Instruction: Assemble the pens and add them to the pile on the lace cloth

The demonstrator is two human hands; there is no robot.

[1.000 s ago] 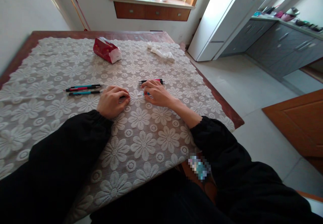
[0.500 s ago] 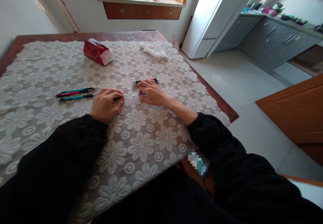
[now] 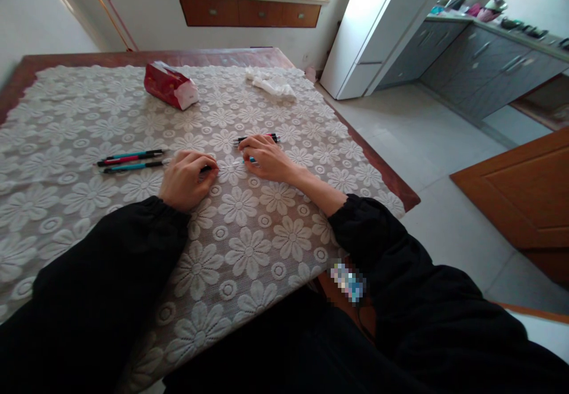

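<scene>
My left hand (image 3: 185, 178) rests on the lace tablecloth (image 3: 249, 252), fingers closed on a black pen piece (image 3: 205, 169) that pokes out toward the right. My right hand (image 3: 269, 159) lies a little apart from it, pinching a teal pen piece (image 3: 250, 159). A thin pale rod (image 3: 231, 165) seems to run between the two pieces. Just behind my right hand lie two pens, red and black (image 3: 256, 138). To the left of my left hand, three pens in teal and pink (image 3: 131, 161) lie side by side.
A red tissue pack (image 3: 170, 85) and a crumpled white sheet (image 3: 271, 85) sit toward the far side of the wooden table (image 3: 382, 172). The table's right edge drops to a tiled floor, with grey cabinets (image 3: 484, 65) beyond. A window shelf with drawers stands behind.
Both hands stay almost where they were, closed on the pen pieces. A thin pale rod now shows in the gap between them. The view has shifted slightly.
</scene>
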